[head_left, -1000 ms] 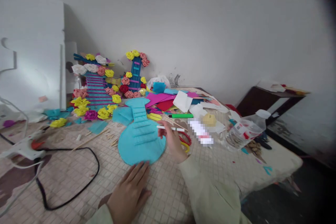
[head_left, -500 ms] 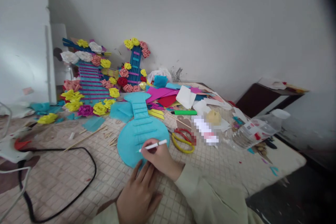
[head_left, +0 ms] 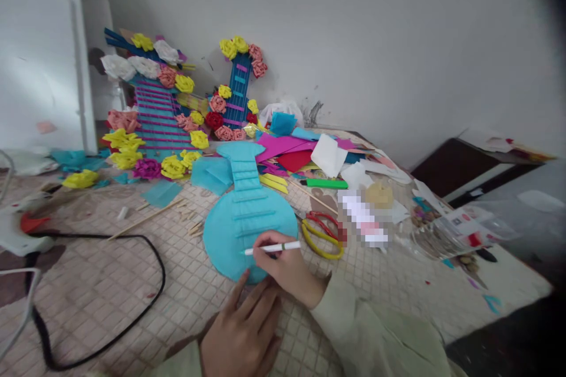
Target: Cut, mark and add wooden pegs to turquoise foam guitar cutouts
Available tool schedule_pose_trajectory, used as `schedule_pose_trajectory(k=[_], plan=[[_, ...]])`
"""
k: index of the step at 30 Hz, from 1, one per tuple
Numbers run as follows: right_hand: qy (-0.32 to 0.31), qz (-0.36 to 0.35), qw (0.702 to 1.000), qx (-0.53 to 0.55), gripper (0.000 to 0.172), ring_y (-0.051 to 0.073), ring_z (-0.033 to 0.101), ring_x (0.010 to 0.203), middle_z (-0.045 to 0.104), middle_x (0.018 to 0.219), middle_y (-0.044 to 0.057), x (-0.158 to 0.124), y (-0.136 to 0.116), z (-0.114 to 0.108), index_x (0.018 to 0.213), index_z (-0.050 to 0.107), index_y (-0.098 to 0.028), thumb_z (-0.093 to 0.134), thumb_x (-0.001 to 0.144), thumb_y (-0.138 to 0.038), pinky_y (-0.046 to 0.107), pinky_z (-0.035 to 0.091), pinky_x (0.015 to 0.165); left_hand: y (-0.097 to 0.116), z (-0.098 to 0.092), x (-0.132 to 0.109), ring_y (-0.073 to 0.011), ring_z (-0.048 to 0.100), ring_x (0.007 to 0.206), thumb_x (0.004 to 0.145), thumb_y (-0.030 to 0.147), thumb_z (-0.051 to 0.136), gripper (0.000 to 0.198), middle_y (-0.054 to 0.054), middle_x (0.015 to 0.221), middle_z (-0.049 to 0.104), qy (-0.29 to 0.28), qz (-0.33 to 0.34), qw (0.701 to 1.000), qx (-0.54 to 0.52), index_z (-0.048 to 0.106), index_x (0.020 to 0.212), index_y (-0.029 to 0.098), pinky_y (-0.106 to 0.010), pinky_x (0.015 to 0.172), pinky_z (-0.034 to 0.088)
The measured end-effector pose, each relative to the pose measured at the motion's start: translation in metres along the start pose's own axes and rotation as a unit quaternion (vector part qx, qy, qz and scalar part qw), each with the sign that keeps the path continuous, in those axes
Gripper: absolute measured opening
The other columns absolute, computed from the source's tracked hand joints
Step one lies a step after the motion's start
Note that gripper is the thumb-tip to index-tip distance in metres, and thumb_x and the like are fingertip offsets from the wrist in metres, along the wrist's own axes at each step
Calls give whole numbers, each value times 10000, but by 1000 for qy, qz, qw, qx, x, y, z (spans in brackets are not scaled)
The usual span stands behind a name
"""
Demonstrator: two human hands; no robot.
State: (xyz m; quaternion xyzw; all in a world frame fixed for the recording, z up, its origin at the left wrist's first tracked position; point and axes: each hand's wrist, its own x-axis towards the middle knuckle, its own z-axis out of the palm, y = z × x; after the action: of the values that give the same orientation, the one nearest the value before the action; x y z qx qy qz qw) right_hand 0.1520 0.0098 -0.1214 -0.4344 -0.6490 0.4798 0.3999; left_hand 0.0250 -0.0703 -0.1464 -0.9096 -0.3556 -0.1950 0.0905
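Observation:
A turquoise guitar-shaped paper craft [head_left: 225, 227] lies flat on the table, with raised strips across its neck and round body. My right hand [head_left: 287, 268] pinches a white pen [head_left: 283, 246] over the lower part of the body, the pen's tip at or very near the paper. Below it, my left hand [head_left: 245, 324] is spread flat, its fingertips on the craft's lower edge. Just right of the craft lie scissors [head_left: 325, 247] with red and yellow handles.
Decorated pieces with paper flowers [head_left: 161, 115] lean at the back. Coloured paper sheets [head_left: 294, 160], a green marker [head_left: 326, 184] and a clear plastic bottle [head_left: 460, 232] lie to the right. At left are a glue gun [head_left: 26, 230], its black cable [head_left: 161, 265] and wooden sticks [head_left: 145, 218].
The camera view has shifted, so the scene sits a little differently in the picture. The pen has tilted flatter in my right hand. My left hand remains at the craft's lower edge.

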Motion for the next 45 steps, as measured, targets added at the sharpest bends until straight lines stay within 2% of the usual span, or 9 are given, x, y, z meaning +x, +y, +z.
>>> schedule_pose_trajectory(k=[5,8,12,14,17,23,27,32,45], plan=[[0,18,1000,0,35,106,481,523,543,566,-25,0,-2,0,668,574,-179,559,695,-193,212,390,495,-2,-2,1,-196,487,1135,803,344,477,437,-44,1185,580,-27,3,999,-26,479,1222,222,-390,1089,251],[-6,25,1000,8,39,113,504,531,558,571,-19,0,-2,-1,674,578,-181,554,702,-197,216,399,499,-2,-2,3,-192,484,1135,801,340,476,431,-40,1179,583,-24,-4,999,-35,482,1215,221,-382,1092,241],[-13,24,1000,7,45,114,505,530,559,573,-18,0,0,0,677,584,-181,552,708,-188,218,398,501,-1,-4,5,-165,493,1107,803,366,457,375,-19,1118,613,20,-21,999,-35,543,1134,211,-341,1127,108],[-13,20,1000,4,49,110,491,526,552,574,-19,-1,1,0,675,587,-180,552,710,-184,218,390,499,-1,-4,6,-153,492,1103,803,369,455,361,-7,1110,618,22,-18,999,-20,558,1108,205,-311,1131,27],[-18,21,1000,2,54,109,481,525,547,578,-18,-1,1,0,669,587,-180,555,711,-189,219,381,492,0,-3,6,-165,489,1108,793,357,455,356,-15,1111,620,29,-20,999,-9,563,1094,200,-348,1129,-36],[-19,18,1000,8,56,113,487,535,551,583,-15,-1,0,1,671,586,-180,555,717,-187,222,391,499,-1,-7,7,-167,472,1131,790,329,460,372,-2,1140,605,-16,-7,1000,1,533,1133,205,-363,1119,-99],[-19,5,1000,-2,68,105,470,543,544,592,-21,-1,0,1,660,590,-180,551,715,-171,210,383,499,-1,-4,6,-166,467,1127,776,327,477,387,-3,1132,602,-5,-6,1000,2,528,1138,200,-365,1123,-85],[-22,0,1000,-1,64,102,470,551,544,595,-20,-1,-1,0,662,591,-171,549,711,-165,202,388,506,3,9,1,-159,455,1124,794,415,461,377,1,1113,599,49,-44,997,-31,546,1107,222,-379,1134,-27],[-11,27,1000,12,49,110,501,535,566,578,-9,0,0,0,670,582,-164,551,708,-171,215,405,510,3,7,3,-150,458,1115,809,434,440,373,23,1110,606,37,-43,998,-29,559,1091,222,-367,1132,-31]])
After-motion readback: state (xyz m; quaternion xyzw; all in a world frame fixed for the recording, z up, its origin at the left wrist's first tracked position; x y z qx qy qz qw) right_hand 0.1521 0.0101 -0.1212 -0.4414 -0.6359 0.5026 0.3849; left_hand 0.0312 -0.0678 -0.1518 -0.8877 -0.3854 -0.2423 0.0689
